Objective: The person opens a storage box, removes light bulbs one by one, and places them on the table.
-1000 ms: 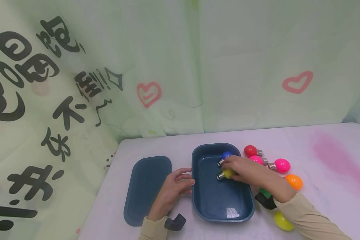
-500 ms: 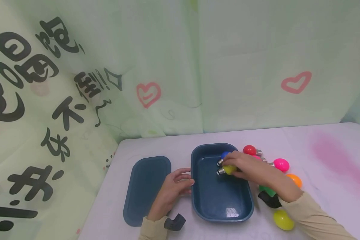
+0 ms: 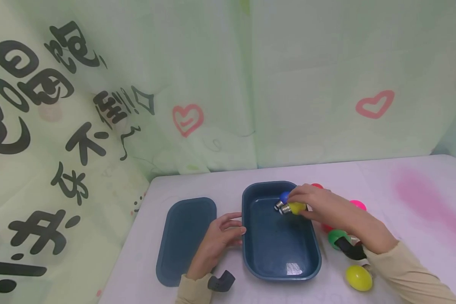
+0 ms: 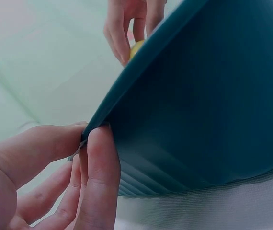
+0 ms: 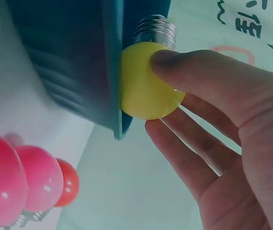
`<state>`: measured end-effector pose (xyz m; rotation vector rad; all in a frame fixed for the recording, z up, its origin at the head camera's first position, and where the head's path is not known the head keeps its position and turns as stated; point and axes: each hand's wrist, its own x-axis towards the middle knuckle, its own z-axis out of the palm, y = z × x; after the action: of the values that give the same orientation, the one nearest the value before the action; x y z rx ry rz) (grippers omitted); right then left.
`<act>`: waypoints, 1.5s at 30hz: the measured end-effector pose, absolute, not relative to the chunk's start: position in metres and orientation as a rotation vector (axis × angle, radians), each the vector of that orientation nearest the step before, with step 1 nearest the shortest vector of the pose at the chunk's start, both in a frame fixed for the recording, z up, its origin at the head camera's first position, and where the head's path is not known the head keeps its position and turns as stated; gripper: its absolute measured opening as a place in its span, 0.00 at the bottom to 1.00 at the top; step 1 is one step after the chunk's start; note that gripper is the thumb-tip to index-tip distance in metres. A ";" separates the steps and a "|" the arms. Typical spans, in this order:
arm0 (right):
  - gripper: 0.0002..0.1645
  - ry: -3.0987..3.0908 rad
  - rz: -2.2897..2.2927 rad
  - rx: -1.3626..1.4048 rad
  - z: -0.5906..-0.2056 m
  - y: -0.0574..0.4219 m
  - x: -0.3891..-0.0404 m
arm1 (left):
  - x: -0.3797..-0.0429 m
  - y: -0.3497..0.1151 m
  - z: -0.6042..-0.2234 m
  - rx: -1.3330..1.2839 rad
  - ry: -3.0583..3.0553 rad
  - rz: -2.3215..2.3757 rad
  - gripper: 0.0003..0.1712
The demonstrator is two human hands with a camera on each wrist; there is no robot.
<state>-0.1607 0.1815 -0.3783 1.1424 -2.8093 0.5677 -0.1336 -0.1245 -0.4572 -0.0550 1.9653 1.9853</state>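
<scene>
Over the far right part of the dark blue plastic box (image 3: 279, 249), my right hand (image 3: 327, 207) pinches a yellow light bulb (image 3: 297, 208) by its round glass. Its metal screw base points left, close beside a blue bulb (image 3: 284, 196) inside the box. The right wrist view shows thumb and fingers around the yellow bulb (image 5: 148, 86), near the box rim. My left hand (image 3: 218, 240) holds the box's left rim between thumb and finger, as the left wrist view shows at the box edge (image 4: 141, 62).
A flat blue lid (image 3: 186, 240) lies left of the box. Several bulbs lie right of it: green (image 3: 337, 238), yellow (image 3: 359, 278), pink (image 3: 359, 204) and red (image 3: 317, 185), some partly hidden by my right arm. A printed curtain (image 3: 308, 84) hangs behind the table.
My right hand has shifted slightly away from me and to the right with the yellow bulb, bringing it closer to the blue bulb. The left hand and box stay in place.
</scene>
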 end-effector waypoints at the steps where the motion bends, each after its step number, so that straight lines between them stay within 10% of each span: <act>1: 0.24 -2.798 0.562 1.143 -0.377 0.183 -0.161 | -0.134 -0.125 -0.457 -0.056 1.966 1.984 0.30; 45: 0.29 -3.014 0.616 0.695 -0.396 0.274 -0.176 | -0.134 -0.124 -0.459 -0.075 1.975 1.983 0.30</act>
<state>-0.1760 0.2739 -0.3960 0.6945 -3.0144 0.6165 -0.1335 -0.1242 -0.4592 -0.0749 1.9747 1.9828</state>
